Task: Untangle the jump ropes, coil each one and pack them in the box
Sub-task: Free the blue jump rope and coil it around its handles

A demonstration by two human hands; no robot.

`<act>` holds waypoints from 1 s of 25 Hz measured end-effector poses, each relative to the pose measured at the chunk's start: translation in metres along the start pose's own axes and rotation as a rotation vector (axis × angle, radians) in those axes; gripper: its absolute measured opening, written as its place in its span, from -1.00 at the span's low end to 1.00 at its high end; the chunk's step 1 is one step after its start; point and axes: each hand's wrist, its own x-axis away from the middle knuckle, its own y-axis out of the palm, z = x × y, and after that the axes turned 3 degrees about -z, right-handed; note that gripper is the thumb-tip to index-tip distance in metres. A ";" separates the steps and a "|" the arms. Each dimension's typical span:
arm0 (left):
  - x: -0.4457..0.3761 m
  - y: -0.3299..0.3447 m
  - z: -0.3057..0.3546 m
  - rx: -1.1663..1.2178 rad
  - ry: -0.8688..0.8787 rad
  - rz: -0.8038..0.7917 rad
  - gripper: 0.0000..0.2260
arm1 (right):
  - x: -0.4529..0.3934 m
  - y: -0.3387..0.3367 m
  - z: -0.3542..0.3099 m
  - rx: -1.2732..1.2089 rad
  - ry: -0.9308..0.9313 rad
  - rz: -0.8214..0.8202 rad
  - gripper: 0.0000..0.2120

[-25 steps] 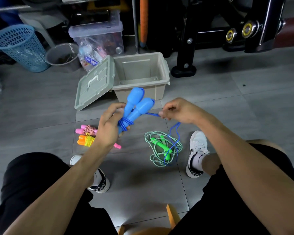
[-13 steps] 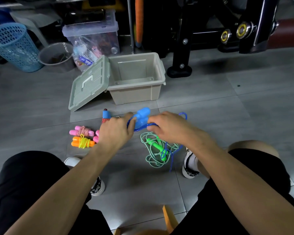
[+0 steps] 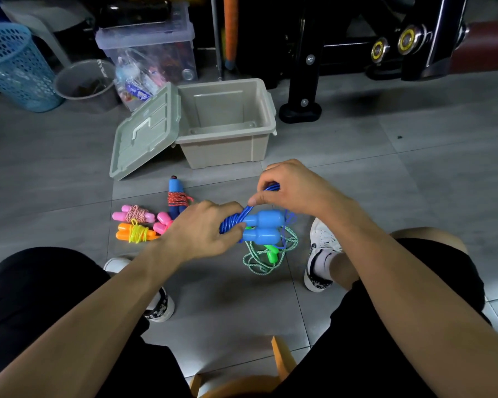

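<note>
The left hand (image 3: 202, 231) is covering the narrow ends of the blue handles (image 3: 263, 228) and part of a pink rope bundle (image 3: 163, 222) behind it — how the cord (image 3: 233, 222) is sitting under the fingers cannot be told. The right hand (image 3: 293, 191) is hiding most of the cord loop it is pinching. The blue handles are overlapping the green rope (image 3: 268, 254) — its handles are barely showing.

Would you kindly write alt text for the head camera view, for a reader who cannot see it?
A seated person's left hand grips a blue jump rope by its handles while the right hand winds its cord. A loose green rope lies on the floor beneath, coiled ropes to the left, and an open, empty beige box beyond.
</note>
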 end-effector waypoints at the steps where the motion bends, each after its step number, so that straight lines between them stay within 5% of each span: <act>1: 0.001 -0.004 -0.001 0.117 -0.014 -0.006 -0.73 | -0.001 -0.003 0.004 -0.109 0.034 -0.003 -0.73; 6: 0.004 -0.034 -0.024 1.020 -0.324 0.225 -0.77 | -0.001 -0.015 0.035 -0.372 0.119 0.004 -0.91; 11: -0.009 -0.023 -0.021 1.236 -0.583 0.390 -0.79 | 0.003 0.031 0.021 -0.210 0.160 -0.150 -0.77; 14: -0.015 -0.016 -0.020 1.025 -0.726 0.561 -0.86 | 0.005 0.053 -0.006 -0.020 0.047 -0.283 -0.76; 16: -0.014 -0.012 -0.025 0.676 -0.715 0.582 -0.86 | 0.008 0.052 -0.020 0.038 0.001 -0.257 -0.75; 21: -0.009 0.003 -0.027 -0.068 -0.453 0.371 -0.76 | 0.014 0.010 -0.020 0.095 -0.003 -0.136 -0.75; 25: -0.005 0.008 -0.021 -0.107 -0.104 0.191 -0.72 | 0.015 -0.006 -0.009 0.086 0.001 -0.013 -0.81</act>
